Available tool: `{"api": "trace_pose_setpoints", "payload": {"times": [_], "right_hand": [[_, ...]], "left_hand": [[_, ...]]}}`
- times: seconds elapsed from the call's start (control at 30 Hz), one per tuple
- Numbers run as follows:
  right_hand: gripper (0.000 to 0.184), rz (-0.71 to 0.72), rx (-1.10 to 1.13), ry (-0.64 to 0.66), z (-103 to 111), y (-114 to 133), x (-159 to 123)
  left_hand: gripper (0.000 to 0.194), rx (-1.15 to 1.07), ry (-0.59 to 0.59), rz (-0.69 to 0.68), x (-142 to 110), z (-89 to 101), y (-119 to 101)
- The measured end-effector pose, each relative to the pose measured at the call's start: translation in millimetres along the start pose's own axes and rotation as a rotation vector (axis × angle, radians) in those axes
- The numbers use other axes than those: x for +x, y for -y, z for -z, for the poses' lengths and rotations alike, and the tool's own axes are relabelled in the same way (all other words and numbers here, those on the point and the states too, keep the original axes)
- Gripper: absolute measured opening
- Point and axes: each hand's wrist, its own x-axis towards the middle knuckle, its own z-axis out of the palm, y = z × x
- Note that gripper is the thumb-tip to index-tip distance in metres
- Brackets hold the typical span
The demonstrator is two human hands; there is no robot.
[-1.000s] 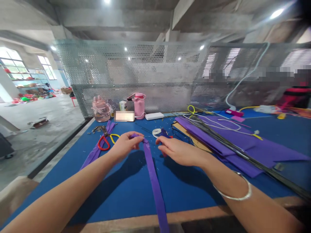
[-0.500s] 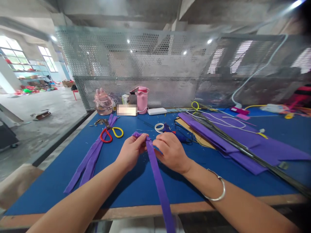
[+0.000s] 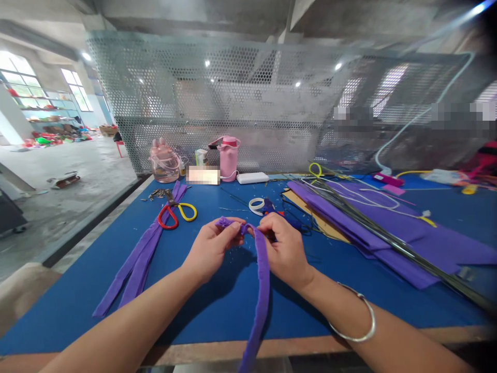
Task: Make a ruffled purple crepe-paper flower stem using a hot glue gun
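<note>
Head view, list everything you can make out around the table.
table: 1, blue, foreground
fabric strip: 1, purple, front centre
loose strips: uncertain, purple, left
scissors: 1, red and yellow, on loose strips
bottle: 1, pinkish, back left
flask: 1, pink, back
flat case: 1, white, beside flask
tool: 1, blue and red, centre
ring: 1, white, beside tool
fabric sheets: several, purple, right
wire bundle: 1, dark, atop fabric sheets
power strip: 1, pink, back right
perforated screen: 1, grey, across back
bracelet: 1, silver, right wrist
left hand: 1, bare, at strip
right hand: 1, bare, at strip
</note>
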Motion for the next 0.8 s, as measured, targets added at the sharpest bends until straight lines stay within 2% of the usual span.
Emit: {"api": "trace_pose_setpoints", "payload": {"times": [0.13, 0.23, 0.27, 0.33, 0.43, 0.5, 0.57, 0.63, 0.8], "right_hand": [[0.019, -0.176, -0.023, -0.008, -2, 4, 0], [0.019, -0.18, -0.05, -0.008, -2, 2, 0], [0.019, -0.123, -0.06, -0.014, 0, 1, 0], [0.016, 0.095, -0.098, -0.014, 5, -2, 0], [0.011, 0.5, -0.201, 0.039, 13, -6, 1], [0.013, 0.658, -0.277, 0.094, 17, -6, 1], [0.018, 0.716, -0.334, 0.144, 18, -6, 2], [0.023, 0.731, -0.369, 0.184, 18, -5, 2], [0.02, 0.666, -0.314, 0.17, 15, -5, -1]], "left_hand": [[0.036, 0.081, -0.014, -0.048, -3, -2.4, 4], [0.036, 0.138, -0.011, -0.069, -5, -2.7, 4], [0.037, 0.127, 0.001, -0.056, -5, -2.0, 3], [0.044, 0.047, 0.021, 0.022, -4, 1.2, -4], [0.06, -0.042, 0.018, 0.232, 2, 9.7, -21], [0.065, 0.017, 0.038, 0.357, 6, 15.5, -32], [0.066, 0.125, 0.105, 0.423, 8, 19.8, -39], [0.061, 0.244, 0.172, 0.43, 6, 22.0, -41], [0.029, 0.525, 0.258, 0.27, 2, 23.3, -38]]}}
